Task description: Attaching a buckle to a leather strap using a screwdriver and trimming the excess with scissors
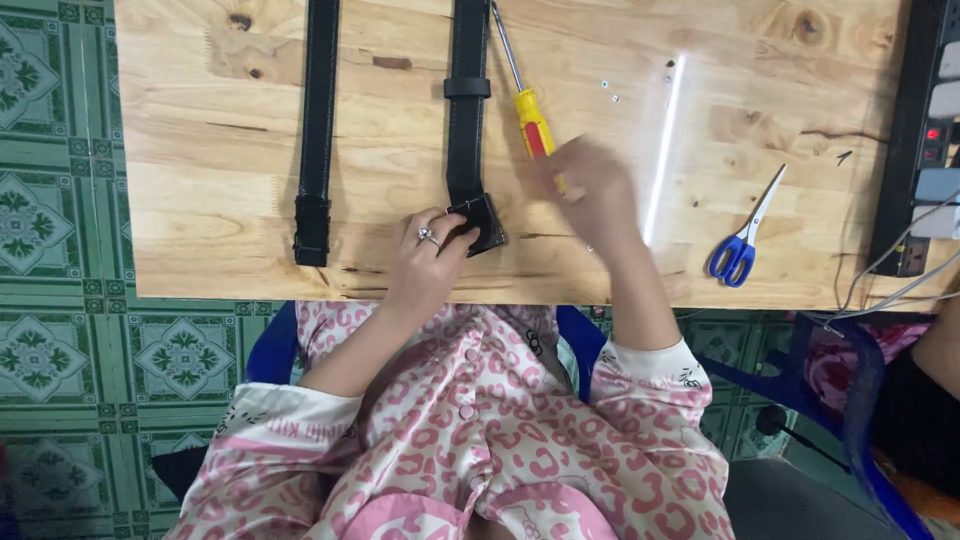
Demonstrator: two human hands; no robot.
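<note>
Belt, black, the right-hand one of two, lies lengthwise on the wooden table, running away from the person; its near end carries a dark end piece close to the table's front edge. Going left to right: green patterned floor tiles beyond the table's left side. Second black belt lies parallel, well apart to the left, untouched. Left hand, ring on one finger, fingers pinched on the belt's end piece, pressing it to the table. Screwdriver, yellow-and-red handle, shaft pointing away, sits just right of the belt. Right hand is motion-blurred over the handle's near end; fingers curled, but can't tell if they actually grasp the handle. A few tiny metal bits lie further up the table. Blue-handled scissors lie closed to the right, well apart from both hands. Power strip at the far right edge, cables trailing off.
</note>
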